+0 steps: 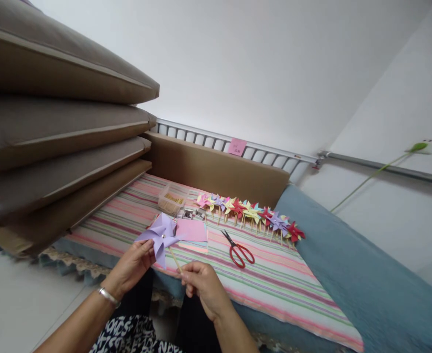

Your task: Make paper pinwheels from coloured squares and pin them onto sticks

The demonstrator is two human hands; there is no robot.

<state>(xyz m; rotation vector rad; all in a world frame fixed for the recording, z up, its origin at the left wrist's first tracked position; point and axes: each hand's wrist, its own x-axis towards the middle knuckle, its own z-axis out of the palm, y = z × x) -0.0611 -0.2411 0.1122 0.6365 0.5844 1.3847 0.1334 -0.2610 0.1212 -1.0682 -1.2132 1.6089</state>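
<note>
A purple paper pinwheel [163, 233] with a small pale pin at its centre is held up over the near edge of the striped cloth. My left hand [139, 262] pinches one of its blades from the left. The thin wooden stick [175, 259] runs down from the pinwheel, and its lower end is between the thumb and fingers of my right hand [200, 282]. Just behind the pinwheel lies a stack of coloured paper squares [192, 230], pink on top. Red-handled scissors [239, 249] rest to the right, blades pointing away and slightly left.
Finished-looking pinwheels [252, 212] in several colours lie in a row at the back. A clear plastic box [172, 200] holds sticks, with small metallic items [188, 213] beside it. Stacked cushions [90, 117] rise at left. A pink note [237, 146] hangs on the radiator [208, 141].
</note>
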